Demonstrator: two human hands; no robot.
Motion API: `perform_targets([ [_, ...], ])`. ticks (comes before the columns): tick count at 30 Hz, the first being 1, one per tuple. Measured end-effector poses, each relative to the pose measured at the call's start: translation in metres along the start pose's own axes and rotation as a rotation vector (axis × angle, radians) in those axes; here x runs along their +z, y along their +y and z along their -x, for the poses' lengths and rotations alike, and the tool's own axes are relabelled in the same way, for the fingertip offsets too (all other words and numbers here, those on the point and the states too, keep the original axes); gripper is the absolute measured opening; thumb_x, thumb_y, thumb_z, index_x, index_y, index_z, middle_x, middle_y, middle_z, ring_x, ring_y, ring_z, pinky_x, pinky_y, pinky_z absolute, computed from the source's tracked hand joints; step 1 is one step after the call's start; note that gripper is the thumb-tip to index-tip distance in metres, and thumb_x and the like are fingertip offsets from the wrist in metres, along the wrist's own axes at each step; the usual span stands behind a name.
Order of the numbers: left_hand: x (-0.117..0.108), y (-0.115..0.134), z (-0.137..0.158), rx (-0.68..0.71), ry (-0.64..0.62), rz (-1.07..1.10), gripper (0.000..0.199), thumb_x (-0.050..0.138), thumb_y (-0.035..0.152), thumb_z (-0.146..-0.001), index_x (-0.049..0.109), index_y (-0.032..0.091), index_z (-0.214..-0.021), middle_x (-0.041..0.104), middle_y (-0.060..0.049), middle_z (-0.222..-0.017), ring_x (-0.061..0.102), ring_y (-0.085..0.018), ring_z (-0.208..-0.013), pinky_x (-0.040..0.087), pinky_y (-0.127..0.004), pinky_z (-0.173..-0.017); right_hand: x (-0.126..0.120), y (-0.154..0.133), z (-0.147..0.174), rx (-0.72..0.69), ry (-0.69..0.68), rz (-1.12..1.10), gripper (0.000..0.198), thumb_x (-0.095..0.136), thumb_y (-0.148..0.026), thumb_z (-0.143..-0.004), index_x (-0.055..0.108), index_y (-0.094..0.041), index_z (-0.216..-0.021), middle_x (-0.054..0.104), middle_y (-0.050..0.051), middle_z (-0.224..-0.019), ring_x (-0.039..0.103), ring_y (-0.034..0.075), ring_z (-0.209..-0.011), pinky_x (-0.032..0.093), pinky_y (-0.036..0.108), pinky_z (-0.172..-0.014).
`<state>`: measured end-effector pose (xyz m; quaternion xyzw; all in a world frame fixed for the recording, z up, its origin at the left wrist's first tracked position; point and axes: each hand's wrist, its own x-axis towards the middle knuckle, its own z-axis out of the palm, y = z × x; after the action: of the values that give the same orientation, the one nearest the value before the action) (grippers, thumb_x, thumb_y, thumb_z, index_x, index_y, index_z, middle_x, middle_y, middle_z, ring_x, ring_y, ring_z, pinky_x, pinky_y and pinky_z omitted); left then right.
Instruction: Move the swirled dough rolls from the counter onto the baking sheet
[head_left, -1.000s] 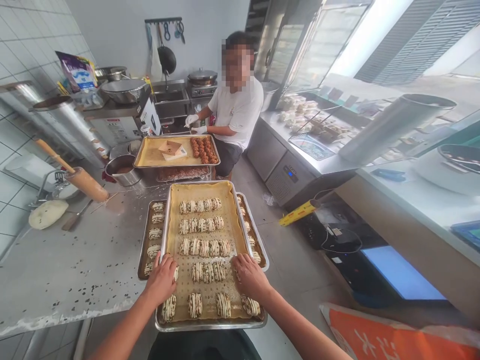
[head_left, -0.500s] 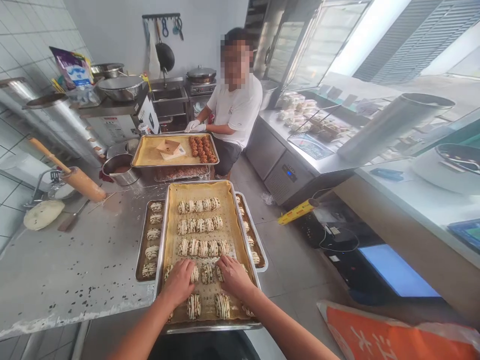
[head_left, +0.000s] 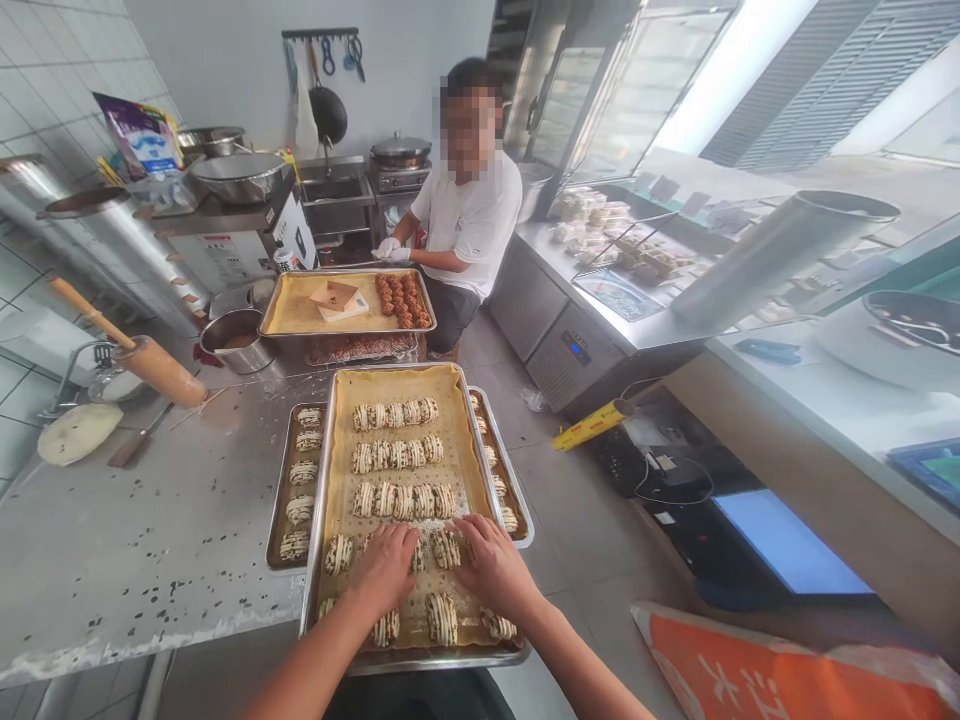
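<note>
Several white-striped rolls of dough with dark filling lie on the yellow-lined baking tray [head_left: 480, 460] in front of me. Three upper rows sit tightly together; the fourth row is spaced apart. My left hand [head_left: 391, 562] curls down over a dough roll in that fourth row, its fingers partly hiding the piece. Beside it, my right hand [head_left: 489, 562] bends its fingers around another dough roll, mostly covered, at the row's right. One uncovered dough roll [head_left: 446, 549] sits between the hands, and another stands nearer to me [head_left: 442, 618].
Smaller trays of rolls [head_left: 294, 500] stick out on both sides below. Behind, a tray [head_left: 300, 318] carries brown pastries and a paper box. A rolling pin [head_left: 161, 370] and dough [head_left: 79, 433] rest on the metal table [head_left: 187, 560]. A gloved co-worker [head_left: 472, 220] sits opposite.
My left hand has moved right along the fourth row, uncovering the leftmost roll. My right hand has shifted slightly right, exposing a roll. The co-worker's gloved hands have moved a little.
</note>
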<state>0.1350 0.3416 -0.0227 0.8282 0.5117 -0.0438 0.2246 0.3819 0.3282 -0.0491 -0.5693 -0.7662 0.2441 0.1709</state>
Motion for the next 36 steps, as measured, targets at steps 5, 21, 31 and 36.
perform_targets([
  [5, 0.008, -0.001, 0.003, -0.059, 0.032, -0.04, 0.057, 0.066, 0.022, -0.079, 0.056, 0.02, -0.135, 0.06, -0.013, -0.134, 0.055, -0.032, -0.125, 0.044, -0.05, -0.115, -0.017, 0.004, 0.0, 0.092, 0.082, -0.048, 0.053, 0.064, -0.027, -0.086, 0.055, -0.018, -0.138, 0.06, 0.013, -0.135, 0.055, 0.029, -0.125, 0.044, 0.048, -0.112],
  [21, -0.049, -0.103, -0.033, -0.056, 0.073, -0.118, 0.058, 0.066, 0.022, -0.075, 0.058, 0.021, -0.133, 0.063, -0.011, -0.136, 0.052, -0.031, -0.132, 0.039, -0.05, -0.116, 0.004, 0.017, -0.104, -0.162, -0.199, 0.276, 0.07, 0.08, -0.035, -0.073, 0.057, -0.018, -0.136, 0.062, 0.014, -0.129, 0.058, 0.032, -0.116, 0.049, 0.044, -0.1],
  [31, -0.055, -0.13, -0.006, -0.072, 0.172, -0.286, 0.046, 0.062, 0.018, -0.077, 0.061, 0.021, -0.123, 0.066, -0.011, -0.127, 0.049, -0.03, -0.138, 0.011, -0.056, -0.132, -0.018, 0.045, -0.092, -0.187, -0.172, 0.412, 0.039, 0.07, -0.025, -0.072, 0.068, -0.011, -0.109, 0.065, 0.019, -0.113, 0.056, 0.035, -0.109, 0.044, 0.051, -0.102],
  [36, -0.054, -0.119, -0.007, -0.104, 0.12, -0.249, 0.073, 0.064, 0.024, -0.078, 0.045, 0.016, -0.148, 0.059, -0.017, -0.142, 0.04, -0.036, -0.148, 0.005, -0.061, -0.132, -0.022, 0.027, -0.085, -0.132, -0.08, 0.278, 0.071, 0.073, -0.035, -0.076, 0.053, -0.017, -0.141, 0.062, 0.015, -0.13, 0.053, 0.034, -0.121, 0.042, 0.052, -0.109],
])
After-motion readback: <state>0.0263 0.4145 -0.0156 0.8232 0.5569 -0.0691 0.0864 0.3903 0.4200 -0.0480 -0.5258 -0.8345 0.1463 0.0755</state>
